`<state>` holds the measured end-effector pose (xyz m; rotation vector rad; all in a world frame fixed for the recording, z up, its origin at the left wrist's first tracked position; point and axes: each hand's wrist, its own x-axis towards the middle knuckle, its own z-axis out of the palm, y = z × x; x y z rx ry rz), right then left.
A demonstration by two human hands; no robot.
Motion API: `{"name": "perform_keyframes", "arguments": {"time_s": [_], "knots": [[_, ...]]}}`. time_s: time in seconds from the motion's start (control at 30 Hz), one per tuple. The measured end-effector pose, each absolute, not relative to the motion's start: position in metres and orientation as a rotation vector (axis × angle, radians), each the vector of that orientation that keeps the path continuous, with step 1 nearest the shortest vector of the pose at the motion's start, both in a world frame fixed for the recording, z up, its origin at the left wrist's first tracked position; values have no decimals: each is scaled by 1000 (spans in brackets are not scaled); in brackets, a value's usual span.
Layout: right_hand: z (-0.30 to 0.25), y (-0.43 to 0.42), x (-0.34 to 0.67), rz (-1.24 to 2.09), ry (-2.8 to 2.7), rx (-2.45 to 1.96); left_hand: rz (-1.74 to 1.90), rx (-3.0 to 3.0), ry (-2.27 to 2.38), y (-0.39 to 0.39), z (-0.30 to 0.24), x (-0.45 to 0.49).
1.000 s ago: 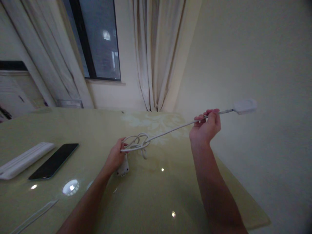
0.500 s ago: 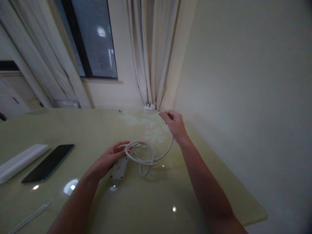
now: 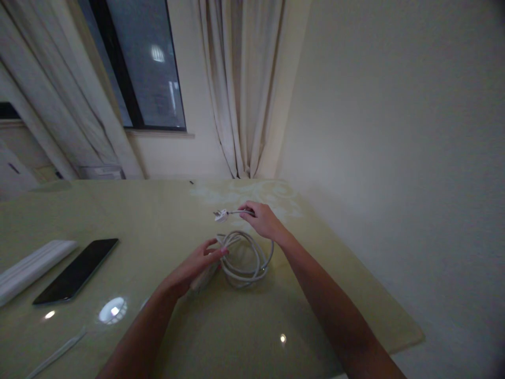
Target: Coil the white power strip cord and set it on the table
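A pale grey power cord [image 3: 246,273] is gathered in loose loops above the table, in front of my hands. My left hand [image 3: 201,263] is closed on the near side of the loops, thumb and fingers pinching the cord. Beneath that hand is a white power strip [image 3: 203,279], mostly hidden by it. My right hand [image 3: 260,217] grips the cord just behind its white plug [image 3: 221,215], whose metal prongs point left. From the right wrist the cord hangs back down into the loops.
The yellowish table [image 3: 158,210] meets a wall on the right. On its left lie a long white object [image 3: 35,268], a black phone-like slab [image 3: 77,271] and a thin white strip [image 3: 57,352]. A small dark bit [image 3: 191,182] is near the back edge.
My right hand has drawn the plug left and nearer, away from the table's back edge. My left hand has shifted right, and the cord loops sit rounder and closer together.
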<state>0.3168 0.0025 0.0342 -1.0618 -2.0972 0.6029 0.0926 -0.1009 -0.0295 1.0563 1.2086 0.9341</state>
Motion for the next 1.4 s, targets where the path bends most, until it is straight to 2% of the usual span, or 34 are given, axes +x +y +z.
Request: {"name": "perform_keyframes", "arguments": {"time_s": [0.2, 0.4, 0.53, 0.7, 0.9, 1.07, 1.2, 1.4], "knots": [[-6, -10, 340, 621, -2081, -1213, 935, 1109, 967, -96, -38, 104], [-50, -31, 361, 950, -1790, -1115, 982, 801, 885, -100, -40, 115], [-63, -39, 355, 980, -1717, -1141, 1069, 752, 903, -105, -42, 122], [-67, -41, 346, 924, -1838, -1178, 1101, 915, 908, -110, -41, 127], [-61, -43, 344, 1176, -1510, -1075, 1110, 1032, 1024, -113, -30, 122], [-55, -49, 335, 1319, -1155, -892, 1175, 873, 1132, -109, -30, 117], [-52, -50, 334, 1290, -960, -837, 1240, 773, 1168, -103, -34, 113], [-34, -48, 354, 1359, -845, -736, 1279, 486, 1171, -94, -35, 102]]}}
